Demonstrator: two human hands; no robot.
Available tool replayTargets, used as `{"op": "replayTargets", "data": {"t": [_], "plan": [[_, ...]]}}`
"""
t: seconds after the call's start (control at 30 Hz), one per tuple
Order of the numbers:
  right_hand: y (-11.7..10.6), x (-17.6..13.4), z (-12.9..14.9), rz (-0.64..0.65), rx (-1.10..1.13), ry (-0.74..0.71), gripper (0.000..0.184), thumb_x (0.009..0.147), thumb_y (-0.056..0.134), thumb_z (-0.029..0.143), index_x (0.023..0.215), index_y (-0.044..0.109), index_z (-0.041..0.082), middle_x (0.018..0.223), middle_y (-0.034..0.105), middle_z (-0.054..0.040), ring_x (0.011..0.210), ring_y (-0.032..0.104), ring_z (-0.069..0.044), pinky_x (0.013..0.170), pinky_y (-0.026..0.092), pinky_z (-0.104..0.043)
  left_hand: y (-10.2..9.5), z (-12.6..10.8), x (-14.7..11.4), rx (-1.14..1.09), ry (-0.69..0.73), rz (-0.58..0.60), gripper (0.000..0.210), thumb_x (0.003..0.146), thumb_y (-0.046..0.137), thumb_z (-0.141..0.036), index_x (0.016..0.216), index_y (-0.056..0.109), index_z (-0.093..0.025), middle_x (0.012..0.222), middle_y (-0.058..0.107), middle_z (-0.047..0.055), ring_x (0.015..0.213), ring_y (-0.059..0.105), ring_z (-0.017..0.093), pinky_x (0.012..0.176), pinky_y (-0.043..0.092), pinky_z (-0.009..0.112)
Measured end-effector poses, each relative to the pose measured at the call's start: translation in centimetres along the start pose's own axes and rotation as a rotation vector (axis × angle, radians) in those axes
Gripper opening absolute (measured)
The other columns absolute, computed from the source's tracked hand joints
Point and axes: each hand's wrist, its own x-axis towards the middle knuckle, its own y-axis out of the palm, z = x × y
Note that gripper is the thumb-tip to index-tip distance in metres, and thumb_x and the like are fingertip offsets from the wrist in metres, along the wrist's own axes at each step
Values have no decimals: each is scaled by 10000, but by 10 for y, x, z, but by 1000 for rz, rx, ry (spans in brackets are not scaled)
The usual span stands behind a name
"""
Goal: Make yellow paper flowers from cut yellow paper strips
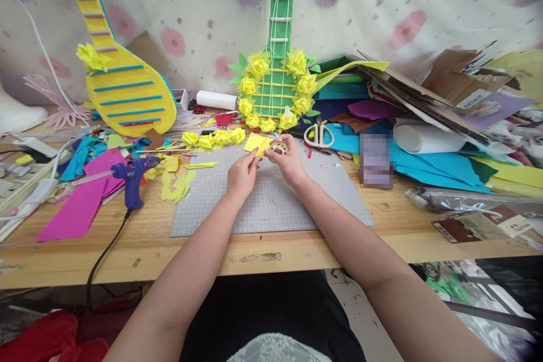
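My left hand (242, 172) pinches a piece of yellow paper (262, 149) above the grey cutting mat. Close beside it, my right hand (289, 163) is closed on a small round beige thing with dark holes (279, 148), whose kind I cannot make out; its fingertips meet the paper's right end. A yellow sheet (254, 142) lies just behind the hands. Several yellow paper flowers (214, 138) rest in a row at the mat's back edge. Cut yellow paper petals (177, 185) lie at the left of the cutting mat (271, 209).
A blue glue gun (134, 182) stands at left by magenta paper (76, 209). Behind lean a green flowered guitar shape (278, 87) and a yellow one (131, 96). White-handled scissors (319, 134) lie behind right, near stacked blue paper (436, 167) and cardboard (449, 79).
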Motion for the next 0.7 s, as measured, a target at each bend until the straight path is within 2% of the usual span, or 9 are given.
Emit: {"op": "replayTargets", "data": {"t": [0.13,0.33,0.53,0.7], "plan": [[0,0,-1,6,6,1,453,583,651,382,847,305,255,901,489,28,630,452,-62,589,381,-226,0,-1,0,53,35,11,307,777,536,-289,1069,625,-251,884,660,40,646,575,124,703,422,245],[-1,1,0,-11,-7,-22,454,566,676,342,829,319,245,893,482,28,643,447,-61,609,388,-224,3,2,1,-102,-26,-15,308,748,570,-328,1031,638,-226,957,646,49,669,595,117,684,435,235],[3,0,1,5,-83,-38,429,589,659,368,828,326,242,888,481,16,667,451,-73,624,403,-229,5,7,5,-244,-96,-32,204,717,583,-345,813,629,-171,759,645,31,672,605,124,652,452,230],[3,-2,5,9,-114,-40,362,646,623,394,825,351,236,884,478,9,725,486,-87,671,424,-241,4,1,6,-332,-191,-87,177,683,606,-328,743,594,-162,686,628,13,640,606,119,630,448,230]]}}
